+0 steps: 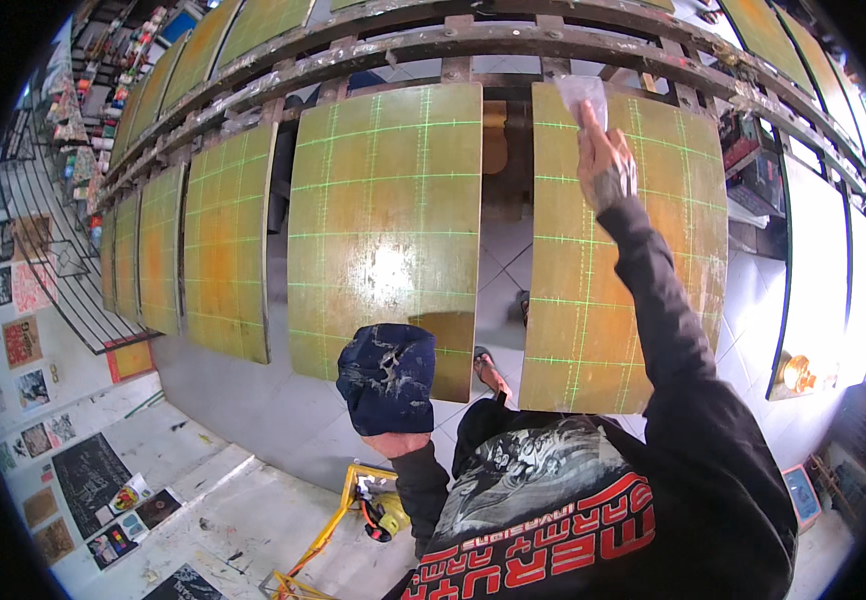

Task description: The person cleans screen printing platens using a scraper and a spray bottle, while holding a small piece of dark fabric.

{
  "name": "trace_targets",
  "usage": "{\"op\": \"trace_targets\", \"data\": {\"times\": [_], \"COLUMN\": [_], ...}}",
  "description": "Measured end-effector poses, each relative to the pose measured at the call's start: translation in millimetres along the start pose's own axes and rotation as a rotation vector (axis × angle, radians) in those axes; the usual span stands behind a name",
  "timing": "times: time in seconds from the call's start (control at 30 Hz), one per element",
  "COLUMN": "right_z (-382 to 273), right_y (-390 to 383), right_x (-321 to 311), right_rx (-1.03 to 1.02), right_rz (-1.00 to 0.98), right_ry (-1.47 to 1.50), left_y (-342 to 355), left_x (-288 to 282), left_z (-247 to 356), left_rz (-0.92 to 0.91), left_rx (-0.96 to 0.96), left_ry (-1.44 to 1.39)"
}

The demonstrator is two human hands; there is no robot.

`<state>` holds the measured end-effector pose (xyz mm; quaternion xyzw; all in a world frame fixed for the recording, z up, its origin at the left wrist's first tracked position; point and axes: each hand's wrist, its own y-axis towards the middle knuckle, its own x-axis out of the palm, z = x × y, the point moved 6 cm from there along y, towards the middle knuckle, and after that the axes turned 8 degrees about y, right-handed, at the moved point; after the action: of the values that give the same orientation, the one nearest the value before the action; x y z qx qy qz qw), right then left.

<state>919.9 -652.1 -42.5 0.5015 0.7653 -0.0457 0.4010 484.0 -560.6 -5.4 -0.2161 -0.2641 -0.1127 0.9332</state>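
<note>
- Black sleeves and printed black shirt front [543, 520], nearest the lens; both forearms rise from the lower edge.
- Left hand [393, 440], held low and close; fingers closed round a dark blue, paint-flecked rag [386, 378], bunched in front of the lower edge of the middle panel [385, 230].
- Right hand [603, 160], arm at full stretch up and away; clamped on a small pale cloth or sheet [583, 95], pressed near the top edge of the right panel [628, 250].
- Panels: olive-yellow boards with a faint green grid, long axis vertical, hung side by side from a curved metal rail [433, 45]; more of them run off to the left and right.
- Relation: right panel lies ahead and to the right, under the right hand; middle panel lies straight ahead of the left hand, nearer; hands well apart.
- Yellow metal frame [333, 530] below, on a spattered grey floor [243, 520]; a power tool [385, 518] rests in it.
- Prints and pictures [23, 340] on the left wall and floor.
</note>
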Motion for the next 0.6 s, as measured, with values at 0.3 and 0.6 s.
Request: {"op": "trace_targets", "data": {"times": [0.3, 0.6], "right_z": [-167.0, -156.9], "right_y": [-188.6, -294.5], "right_x": [-30.0, -8.1], "right_rx": [0.793, 1.198], "right_rz": [-1.018, -1.318], "right_ry": [1.574, 1.942], "left_y": [29.5, 15.1], "left_x": [-33.5, 6.7], "left_z": [-26.3, -29.4], "left_rz": [-0.189, -0.343], "left_rx": [0.128, -0.161], "left_ry": [0.442, -0.112]}}
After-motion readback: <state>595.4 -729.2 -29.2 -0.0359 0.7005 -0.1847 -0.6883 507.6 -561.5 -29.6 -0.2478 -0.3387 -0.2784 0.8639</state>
